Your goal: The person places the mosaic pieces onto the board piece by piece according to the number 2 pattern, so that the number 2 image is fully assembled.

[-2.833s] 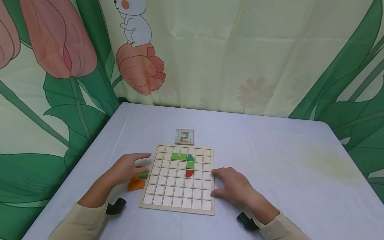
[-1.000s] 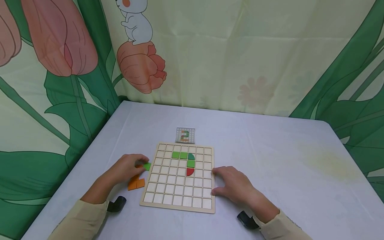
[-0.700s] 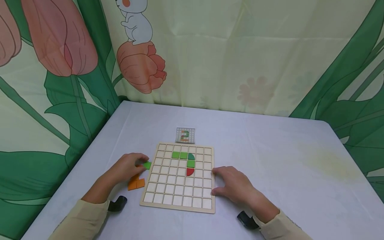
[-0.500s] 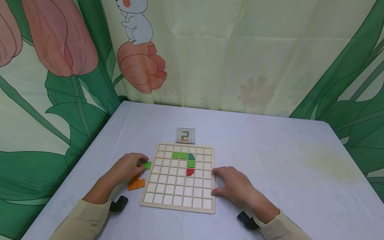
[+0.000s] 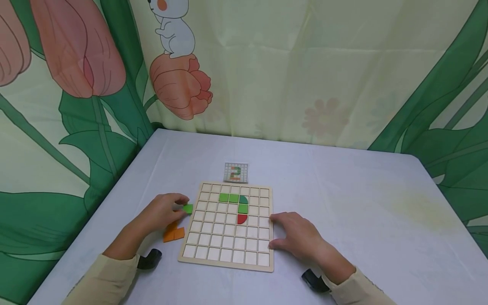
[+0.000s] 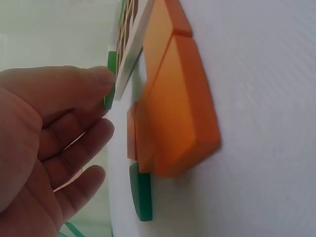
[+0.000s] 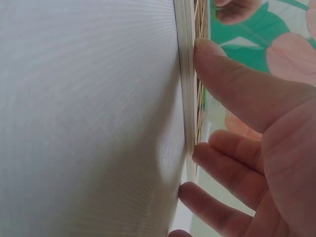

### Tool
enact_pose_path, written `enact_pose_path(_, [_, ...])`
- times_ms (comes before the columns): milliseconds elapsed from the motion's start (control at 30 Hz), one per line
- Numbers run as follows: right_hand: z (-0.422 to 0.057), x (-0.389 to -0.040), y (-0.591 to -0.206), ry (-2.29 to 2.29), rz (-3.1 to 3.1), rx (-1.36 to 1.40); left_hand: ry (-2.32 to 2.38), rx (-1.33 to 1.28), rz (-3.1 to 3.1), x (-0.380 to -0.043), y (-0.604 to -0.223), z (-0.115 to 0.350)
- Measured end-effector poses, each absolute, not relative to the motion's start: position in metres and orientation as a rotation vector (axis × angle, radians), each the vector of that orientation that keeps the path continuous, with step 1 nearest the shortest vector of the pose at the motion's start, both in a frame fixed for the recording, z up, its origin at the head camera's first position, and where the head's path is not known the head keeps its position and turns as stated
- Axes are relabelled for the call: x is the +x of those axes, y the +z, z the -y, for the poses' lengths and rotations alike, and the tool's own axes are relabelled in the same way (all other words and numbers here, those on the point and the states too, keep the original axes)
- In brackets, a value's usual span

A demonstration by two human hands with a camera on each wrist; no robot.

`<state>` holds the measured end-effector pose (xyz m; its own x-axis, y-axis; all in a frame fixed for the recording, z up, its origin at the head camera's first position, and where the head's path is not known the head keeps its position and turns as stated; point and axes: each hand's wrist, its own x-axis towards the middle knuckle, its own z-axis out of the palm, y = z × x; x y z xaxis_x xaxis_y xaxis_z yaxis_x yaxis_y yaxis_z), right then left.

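The left hand (image 5: 161,214) is pinching a light-green tile (image 5: 188,209), the spread right hand (image 5: 296,235) seemingly touching the wooden grid board (image 5: 225,265).

table (image 5: 354,212) covered by white cloth, far right corner rounded, pale yellowish patch (image 5: 413,201) at right. on cloth, left of middle, lies flat square gridded board (image 5: 228,242). at board's far side, just beside it, small card (image 5: 235,173). at left of board, several orange pieces (image 5: 179,233) lie flat; near them dark green piece (image 6: 143,192).
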<state>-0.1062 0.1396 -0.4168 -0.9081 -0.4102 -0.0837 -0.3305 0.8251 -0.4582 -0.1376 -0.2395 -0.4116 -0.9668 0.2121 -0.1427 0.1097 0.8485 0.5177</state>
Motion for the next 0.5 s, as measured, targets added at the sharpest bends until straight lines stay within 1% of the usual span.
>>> enact_pose_path(500, [-0.139, -0.107, -0.418, -0.651, -2.836, -0.564, 0.821, 0.254, -2.831, -0.134, -0.403, 0.225])
